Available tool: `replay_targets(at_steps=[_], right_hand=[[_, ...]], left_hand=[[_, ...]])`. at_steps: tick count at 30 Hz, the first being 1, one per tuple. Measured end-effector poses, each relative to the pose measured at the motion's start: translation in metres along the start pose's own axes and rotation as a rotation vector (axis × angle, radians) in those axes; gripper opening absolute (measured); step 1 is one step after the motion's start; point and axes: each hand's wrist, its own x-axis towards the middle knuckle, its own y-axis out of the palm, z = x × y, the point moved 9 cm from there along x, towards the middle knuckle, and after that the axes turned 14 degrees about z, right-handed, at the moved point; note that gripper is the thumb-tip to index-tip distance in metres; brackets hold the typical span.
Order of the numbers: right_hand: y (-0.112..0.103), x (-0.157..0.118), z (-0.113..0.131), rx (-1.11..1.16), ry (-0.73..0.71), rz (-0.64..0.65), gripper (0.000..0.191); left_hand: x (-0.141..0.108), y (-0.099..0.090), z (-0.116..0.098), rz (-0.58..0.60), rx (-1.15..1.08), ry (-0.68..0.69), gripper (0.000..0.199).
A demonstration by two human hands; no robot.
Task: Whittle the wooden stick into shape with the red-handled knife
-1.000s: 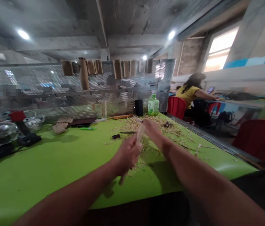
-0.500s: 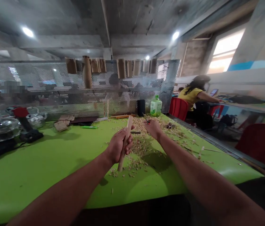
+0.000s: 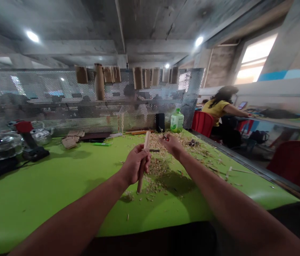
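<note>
Your left hand (image 3: 136, 165) has its grip closed around a wooden stick (image 3: 142, 170). The stick stands almost upright in your fist, with the top end above your fingers and the lower end close over the worktop (image 3: 45, 192). Your right hand (image 3: 172, 145) is just beside it, a little farther forward, and its grip is closed in a pinch on a small metal tool (image 3: 162, 133). The tool has a bit of red on it, but it is too small to tell the exact kind.

Under both hands, wood shavings (image 3: 156, 167) lie scattered on the green worktop. A thin dark tool (image 3: 154, 150) lies near the stick, among the shavings. Farther forward stand a green-capped plastic bottle (image 3: 176, 121) and a black container (image 3: 159, 122), in front of a perforated metal screen (image 3: 59, 96) with paper bags (image 3: 138, 78) hanging on it. On your left side there is a red-and-black power tool (image 3: 30, 145). On the right, a co-worker in a yellow shirt (image 3: 217, 112) sits at another table, beyond a red chair (image 3: 202, 123).
</note>
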Motion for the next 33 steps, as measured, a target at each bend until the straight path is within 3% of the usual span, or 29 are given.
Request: replay_targets(at_steps=[7,15,19,22,29,33], right_hand=[[0.01,-0.003,0.019,-0.155,-0.092,0.021,0.034],[0.046,-0.023,0.048,-0.623,-0.012,0.142,0.035],[0.054,-0.028,0.053,-0.785,0.029,0.172,0.033],[0.058,-0.029,0.054,-0.835,0.019,0.197,0.033],[0.051,-0.02,0.046,-0.838,0.088,0.208,0.032],[0.049,-0.02,0.05,-0.826,0.047,0.207,0.031]], left_hand=[[0.002,-0.015,0.011,-0.119,0.202,-0.088,0.021],[0.004,-0.029,0.014,-0.231,0.343,-0.14,0.013],[0.007,-0.028,0.015,-0.192,0.324,-0.134,0.003],[0.006,-0.023,0.014,-0.174,0.288,-0.128,0.006],[0.001,-0.008,0.01,-0.107,0.233,-0.146,0.004],[0.001,-0.004,0.008,-0.104,0.247,-0.127,0.006]])
